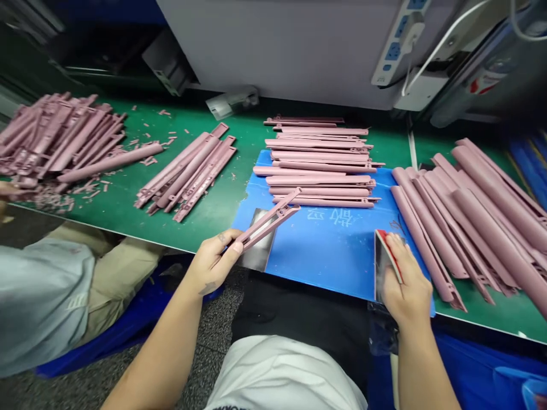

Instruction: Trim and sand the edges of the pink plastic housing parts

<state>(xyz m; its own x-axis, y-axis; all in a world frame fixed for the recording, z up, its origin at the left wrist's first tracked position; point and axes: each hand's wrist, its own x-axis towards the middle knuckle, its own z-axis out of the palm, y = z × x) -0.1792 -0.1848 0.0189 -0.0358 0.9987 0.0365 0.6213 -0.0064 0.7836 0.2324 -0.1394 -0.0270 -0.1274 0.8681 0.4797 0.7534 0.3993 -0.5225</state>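
FREE: blue mat point(325, 256) between left hand point(211, 262) and right hand point(404, 279); narrow strip of green table point(243, 148) beside middle stack | FAR: stacked pink plastic rails point(320, 162) block mat's far side | RIGHT: heaped rails point(478, 228) just beyond right hand | LEFT: bundled rails point(188, 173), loose pile point(55, 136), co-worker's hand point(8, 192)

bright, even light from above; my right hand point(405, 287) casts faint shadow. edges bow; top right corner blurs dark.
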